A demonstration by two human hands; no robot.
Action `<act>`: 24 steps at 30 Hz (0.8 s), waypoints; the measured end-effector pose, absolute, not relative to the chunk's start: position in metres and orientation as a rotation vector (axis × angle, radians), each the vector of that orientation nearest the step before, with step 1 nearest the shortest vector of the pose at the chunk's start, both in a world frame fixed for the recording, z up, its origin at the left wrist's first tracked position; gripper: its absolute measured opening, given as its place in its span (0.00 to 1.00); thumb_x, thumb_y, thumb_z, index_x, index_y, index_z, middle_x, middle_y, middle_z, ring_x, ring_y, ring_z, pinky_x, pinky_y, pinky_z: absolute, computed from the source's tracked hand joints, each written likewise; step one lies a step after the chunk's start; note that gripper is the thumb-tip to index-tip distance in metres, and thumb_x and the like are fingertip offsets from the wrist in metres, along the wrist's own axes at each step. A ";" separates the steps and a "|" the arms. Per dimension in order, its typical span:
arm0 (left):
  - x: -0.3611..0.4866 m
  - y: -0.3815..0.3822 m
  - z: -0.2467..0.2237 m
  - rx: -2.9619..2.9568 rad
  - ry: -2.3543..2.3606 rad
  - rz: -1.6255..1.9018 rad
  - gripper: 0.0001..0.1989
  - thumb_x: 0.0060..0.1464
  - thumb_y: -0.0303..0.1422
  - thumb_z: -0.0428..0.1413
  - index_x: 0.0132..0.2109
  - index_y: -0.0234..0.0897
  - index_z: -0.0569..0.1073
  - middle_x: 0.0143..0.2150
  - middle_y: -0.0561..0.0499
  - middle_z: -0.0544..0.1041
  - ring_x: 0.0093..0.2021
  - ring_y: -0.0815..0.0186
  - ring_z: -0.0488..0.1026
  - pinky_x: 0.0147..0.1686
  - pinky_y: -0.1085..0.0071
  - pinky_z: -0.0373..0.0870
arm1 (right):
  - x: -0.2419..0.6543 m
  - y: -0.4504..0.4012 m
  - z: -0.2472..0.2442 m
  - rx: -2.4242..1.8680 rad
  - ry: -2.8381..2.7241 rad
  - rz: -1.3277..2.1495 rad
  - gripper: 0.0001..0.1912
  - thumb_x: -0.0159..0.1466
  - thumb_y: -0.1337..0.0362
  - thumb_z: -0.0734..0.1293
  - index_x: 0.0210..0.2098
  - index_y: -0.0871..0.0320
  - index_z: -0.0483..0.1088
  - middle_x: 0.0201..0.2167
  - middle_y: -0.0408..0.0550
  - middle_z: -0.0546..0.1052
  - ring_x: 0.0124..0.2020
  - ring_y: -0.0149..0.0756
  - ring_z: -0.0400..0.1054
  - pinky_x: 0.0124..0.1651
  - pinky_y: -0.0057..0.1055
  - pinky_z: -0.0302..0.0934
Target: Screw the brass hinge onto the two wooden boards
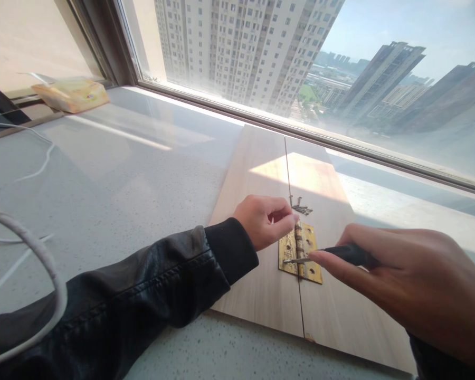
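Note:
A brass hinge [309,244] lies unfolded across the seam between two pale wooden boards, the left board [257,295] and the right board [340,316]. My right hand [415,269] grips a screwdriver [350,254] by its black handle. Its metal shaft crosses the lower part of the hinge, with the tip over the left leaf. At the hinge's upper end is my left hand [263,220], thumb and forefinger pinched together; what they hold, if anything, cannot be made out. Just beyond those fingertips, several loose screws [302,209] lie in a small pile.
The boards rest on a white speckled counter [154,195] below a large window [229,58]. A soft tissue pack [71,95] sits at the far left. White cables [43,158] run along the left side, and a thick cord [59,295] loops in front of my left sleeve.

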State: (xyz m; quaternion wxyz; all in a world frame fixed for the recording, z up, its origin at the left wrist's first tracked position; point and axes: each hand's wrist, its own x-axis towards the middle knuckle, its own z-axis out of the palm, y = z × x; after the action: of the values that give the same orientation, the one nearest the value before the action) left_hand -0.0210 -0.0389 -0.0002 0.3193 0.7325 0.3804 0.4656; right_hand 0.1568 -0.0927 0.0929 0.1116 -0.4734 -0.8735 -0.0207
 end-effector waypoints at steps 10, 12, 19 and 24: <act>-0.020 -0.040 -0.001 1.926 1.007 1.222 0.11 0.51 0.36 0.53 0.27 0.34 0.73 0.20 0.56 0.67 0.22 0.75 0.62 0.25 0.75 0.60 | 0.156 -0.096 0.093 -1.332 -2.687 0.095 0.13 0.63 0.53 0.59 0.27 0.53 0.64 0.17 0.41 0.67 0.16 0.31 0.59 0.20 0.30 0.51; -0.020 -0.039 -0.002 1.924 1.003 1.227 0.11 0.51 0.36 0.53 0.27 0.33 0.73 0.20 0.56 0.67 0.22 0.75 0.61 0.25 0.75 0.60 | 0.157 -0.097 0.098 -1.298 -2.690 0.290 0.09 0.63 0.56 0.60 0.32 0.52 0.67 0.21 0.41 0.71 0.18 0.30 0.61 0.21 0.29 0.55; -0.022 -0.039 0.000 1.922 0.991 1.225 0.11 0.51 0.36 0.53 0.27 0.33 0.73 0.20 0.56 0.67 0.22 0.74 0.60 0.24 0.75 0.59 | 0.155 -0.098 0.102 -1.413 -2.624 0.461 0.09 0.63 0.55 0.59 0.33 0.51 0.66 0.29 0.42 0.76 0.24 0.33 0.68 0.24 0.29 0.61; -0.023 -0.040 0.003 1.915 1.002 1.190 0.11 0.51 0.35 0.53 0.27 0.33 0.74 0.20 0.56 0.67 0.21 0.75 0.60 0.24 0.75 0.58 | 0.149 -0.095 0.097 -1.418 -2.627 0.401 0.13 0.65 0.56 0.55 0.30 0.53 0.64 0.27 0.43 0.75 0.24 0.34 0.68 0.25 0.31 0.60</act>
State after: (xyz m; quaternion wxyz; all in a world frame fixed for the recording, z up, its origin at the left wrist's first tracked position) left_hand -0.0229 -0.0401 0.0030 0.3306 0.7324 0.3834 0.4553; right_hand 0.1495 -0.0950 0.0973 0.0648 -0.4699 -0.8703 0.1327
